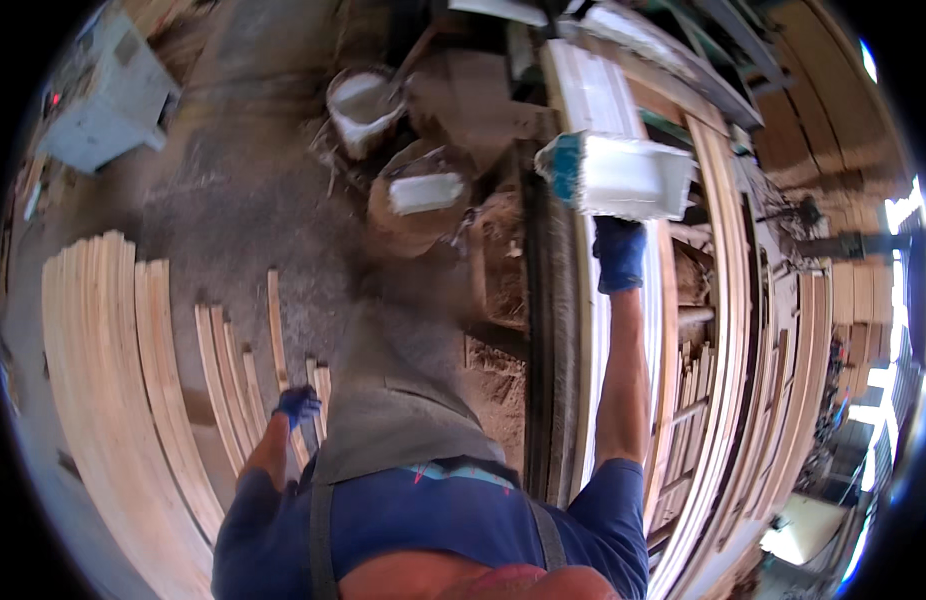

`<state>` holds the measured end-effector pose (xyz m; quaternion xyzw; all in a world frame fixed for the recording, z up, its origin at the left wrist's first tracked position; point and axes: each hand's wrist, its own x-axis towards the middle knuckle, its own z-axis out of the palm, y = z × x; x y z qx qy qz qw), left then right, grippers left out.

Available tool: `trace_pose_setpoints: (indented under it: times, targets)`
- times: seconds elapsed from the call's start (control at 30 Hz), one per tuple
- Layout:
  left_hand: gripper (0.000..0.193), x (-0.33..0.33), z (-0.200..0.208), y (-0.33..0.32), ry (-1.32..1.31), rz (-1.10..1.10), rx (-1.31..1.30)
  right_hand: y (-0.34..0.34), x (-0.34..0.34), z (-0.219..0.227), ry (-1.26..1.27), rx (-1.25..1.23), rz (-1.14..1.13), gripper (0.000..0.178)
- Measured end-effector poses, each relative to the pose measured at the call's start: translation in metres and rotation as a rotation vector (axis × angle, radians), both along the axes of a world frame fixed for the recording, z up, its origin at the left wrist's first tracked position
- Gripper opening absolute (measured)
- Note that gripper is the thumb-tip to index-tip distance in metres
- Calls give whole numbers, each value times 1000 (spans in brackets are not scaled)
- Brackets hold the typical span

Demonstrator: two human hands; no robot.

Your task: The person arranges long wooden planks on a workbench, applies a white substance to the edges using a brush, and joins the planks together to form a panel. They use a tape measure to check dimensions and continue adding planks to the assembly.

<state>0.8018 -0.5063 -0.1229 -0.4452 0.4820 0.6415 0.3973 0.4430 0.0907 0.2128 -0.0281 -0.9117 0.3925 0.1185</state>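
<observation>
The white-coated tray [633,178] is sitting just beyond the right hand [620,258], at 12 o'clock from it, and at about 1 o'clock from the picture's centre. Its long axis is running from 9 to 3 o'clock, with its teal end [560,168] pointing toward 9, so it is lying crosswise over the white-streaked board [598,90], whose length is running roughly from 12 to 6 o'clock. The right hand is clearly the nearer of the 2; from the left hand [299,403], the tray is lying well apart, toward 2 o'clock.

The right hand, in a blue glove, is gripping the tray at its near side, seemingly closed on it (the fingertips are hiding beneath, so the exact grip is staying out of sight). The left hand, also gloved in blue, is hanging at about 8 o'clock from the centre, among the narrow wood strips [274,325]. Its fingers are looking partly bent, but I am not able to tell how far open it is, or whether it is touching or holding a strip.

At 11 o'clock, 1 white-smeared bucket [361,138] is standing near a round container [391,222].
</observation>
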Motion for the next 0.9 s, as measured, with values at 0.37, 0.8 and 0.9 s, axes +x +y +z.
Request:
trace_pose_setpoints:
  times: [0.37, 0.8, 0.9]
  targets:
    - [37, -123, 58, -37, -38, 184, -128, -165, -80, -215, -132, -101, 170, 32]
    - [37, -106, 89, -84, -305, 131, -251, -203, -116, -389, -243, 860, 489, 24]
    - [40, -139, 82, -80, -299, 80, -261, -207, -110, -390, -579, 333, 270, 25]
